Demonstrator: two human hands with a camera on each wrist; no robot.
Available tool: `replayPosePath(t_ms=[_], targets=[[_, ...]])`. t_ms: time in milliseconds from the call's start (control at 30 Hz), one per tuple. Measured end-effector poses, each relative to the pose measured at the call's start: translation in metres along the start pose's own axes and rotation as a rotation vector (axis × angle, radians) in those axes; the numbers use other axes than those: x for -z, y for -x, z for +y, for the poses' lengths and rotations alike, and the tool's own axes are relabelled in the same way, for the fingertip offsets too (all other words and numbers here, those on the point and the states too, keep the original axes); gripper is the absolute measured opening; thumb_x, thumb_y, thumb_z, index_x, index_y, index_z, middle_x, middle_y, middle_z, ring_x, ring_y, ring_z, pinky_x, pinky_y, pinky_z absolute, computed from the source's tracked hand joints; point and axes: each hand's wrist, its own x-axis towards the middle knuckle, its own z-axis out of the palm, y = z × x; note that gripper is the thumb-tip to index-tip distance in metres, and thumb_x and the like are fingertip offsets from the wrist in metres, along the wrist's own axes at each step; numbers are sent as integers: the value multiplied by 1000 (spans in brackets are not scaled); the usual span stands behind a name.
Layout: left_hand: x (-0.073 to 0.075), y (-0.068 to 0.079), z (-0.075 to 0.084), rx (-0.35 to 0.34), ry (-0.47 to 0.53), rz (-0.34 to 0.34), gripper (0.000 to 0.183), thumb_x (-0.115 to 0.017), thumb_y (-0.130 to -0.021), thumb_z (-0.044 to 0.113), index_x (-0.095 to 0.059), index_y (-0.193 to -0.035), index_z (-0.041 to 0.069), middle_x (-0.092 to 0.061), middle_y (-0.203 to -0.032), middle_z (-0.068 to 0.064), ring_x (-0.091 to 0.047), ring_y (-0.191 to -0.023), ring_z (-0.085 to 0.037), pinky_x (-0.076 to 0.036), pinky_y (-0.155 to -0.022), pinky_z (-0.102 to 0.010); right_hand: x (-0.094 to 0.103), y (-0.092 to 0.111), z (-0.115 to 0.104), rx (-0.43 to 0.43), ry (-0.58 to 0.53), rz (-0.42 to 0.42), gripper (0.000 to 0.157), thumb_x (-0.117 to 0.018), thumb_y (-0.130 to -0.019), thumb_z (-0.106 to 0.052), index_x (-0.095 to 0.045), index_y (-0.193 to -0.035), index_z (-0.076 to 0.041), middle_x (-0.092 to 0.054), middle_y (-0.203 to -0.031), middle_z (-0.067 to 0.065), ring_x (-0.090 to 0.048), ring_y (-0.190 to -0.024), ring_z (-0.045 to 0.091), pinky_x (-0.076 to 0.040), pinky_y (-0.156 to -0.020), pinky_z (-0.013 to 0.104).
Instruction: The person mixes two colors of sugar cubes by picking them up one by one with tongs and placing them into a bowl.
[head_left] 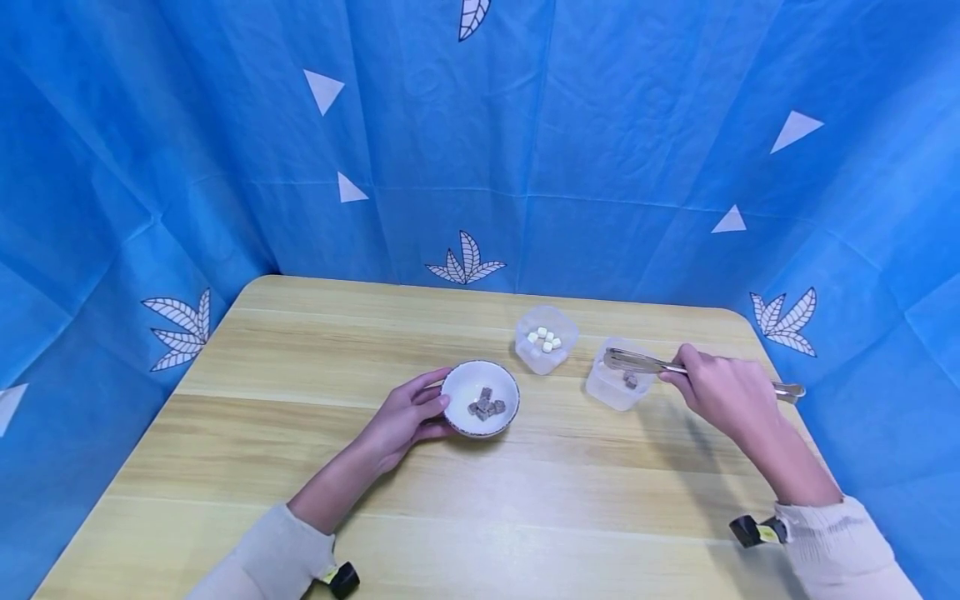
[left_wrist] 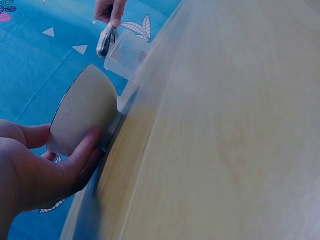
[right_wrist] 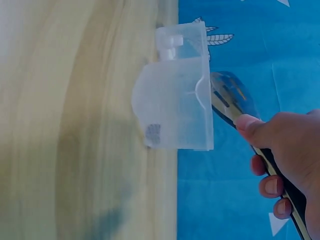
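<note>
Brown cubes (head_left: 483,406) lie inside a small white bowl (head_left: 461,386) in the head view; the left hand (head_left: 401,417) holds that bowl at its left side, thumb at the rim, fingers along the outer wall; behind the bowl and to its right stands a translucent container (head_left: 534,364) of white cubes (head_left: 547,347); farther right of the bowl, a second container (head_left: 609,396) holds a dark cube (head_left: 630,381), and metal tongs (head_left: 645,362) reach over it, gripped by the right hand (head_left: 723,387). In the left wrist view the bowl's outer wall shows with fingers against it; the second container and tongs lie beyond the bowl; whether its foot touches the table (head_left: 525,492) I cannot tell. In the right wrist view the tongs' tips hang near the second container's mouth; the dark cube shows low through its wall; thumb and curled fingers clasp the handle. Lining up a pick seems the step in hand; the next move calls for dipping the tips and pinching squarely, bowl held steady.
</note>
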Motion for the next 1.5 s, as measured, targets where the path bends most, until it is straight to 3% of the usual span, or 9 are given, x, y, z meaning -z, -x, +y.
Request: replayPosePath(t_ms=[200, 400, 900, 1167, 1500], targets=[[0, 1, 0, -3, 5, 1, 58, -56, -105, 4, -40, -159, 16, -47, -154, -25, -69, -110, -22, -64, -97, -42, -3, 6, -5, -82, -29, 17, 27, -79, -90, -31, -62, -92, -11, -43, -50, -7, -25, -43, 9, -13, -40, 25], [-1, 1, 1, -4, 8, 0, 58, -56, -105, 4, -40, -159, 15, -47, -154, -25, -69, -109, -22, -65, -96, -42, -4, 7, -12, -184, -74, 24, 27, -82, -87, -31, -66, -96, -11, -44, -49, -6, -28, -43, 12, -15, -41, 26], [-1, 2, 2, -3, 14, 0, 57, -56, -105, 4, -41, -159, 16, -46, -154, -26, -70, -107, -23, -66, -93, -43, -2, -2, -43, -292, -228, 70, 29, -85, -85, -30, -69, -97, -10, -58, -55, -2, -34, -47, 9, -24, -44, 27], [-2, 2, 2, 10, 17, 10, 56, -55, -105, 4, -42, -159, 17, -47, -153, -23, -70, -109, -24, -66, -93, -44, -1, -6, -65, -348, -313, 32, 29, -83, -88, -34, -69, -98, -10, -66, -62, 1, -44, -51, 13, -36, -45, 32], [-2, 2, 2, 6, 13, 0, 57, -55, -105, 5, -40, -159, 15, -45, -154, -26, -70, -109, -24, -66, -93, -43, -1, -12, -86, -366, -365, -6, 28, -81, -90, -35, -68, -98, -11, -62, -62, -3, -46, -54, 14, -36, -48, 31]])
